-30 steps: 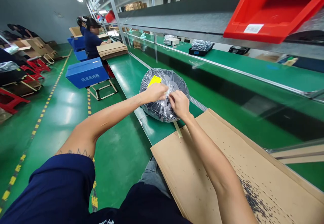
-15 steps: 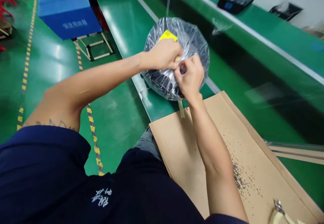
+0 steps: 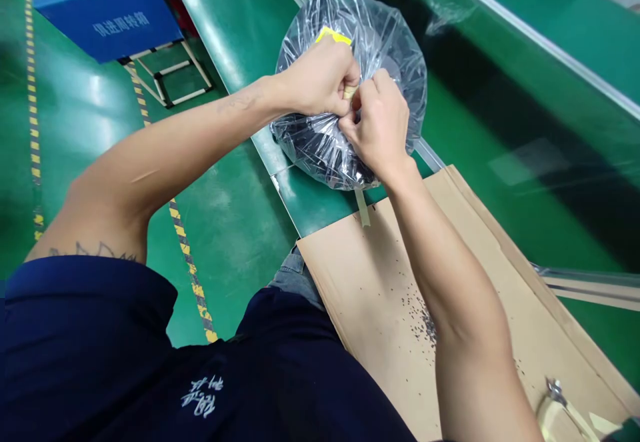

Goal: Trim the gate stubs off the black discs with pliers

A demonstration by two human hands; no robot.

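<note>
A round dark item wrapped in a clear plastic bag point(image 3: 395, 49) lies on the green bench, with a yellow label point(image 3: 333, 34) showing at its top. My left hand point(image 3: 320, 79) and my right hand point(image 3: 380, 125) meet on the near side of the bag, both pinched closed on the gathered plastic. A small tan strip, seemingly tape, shows between the fingertips. Another strip of tape point(image 3: 364, 207) hangs from the bag's underside onto the cardboard.
A flat brown cardboard sheet point(image 3: 380, 282) speckled with dark crumbs lies in front of me. A tape dispenser point(image 3: 560, 405) sits at its lower right. A blue box point(image 3: 100, 15) on a stand is on the green floor at left. A conveyor rail point(image 3: 540, 35) runs behind the bag.
The view has tilted further down and closer to the bag. My hands stay together on the plastic; the right hand's fingers have closed tighter against the left.
</note>
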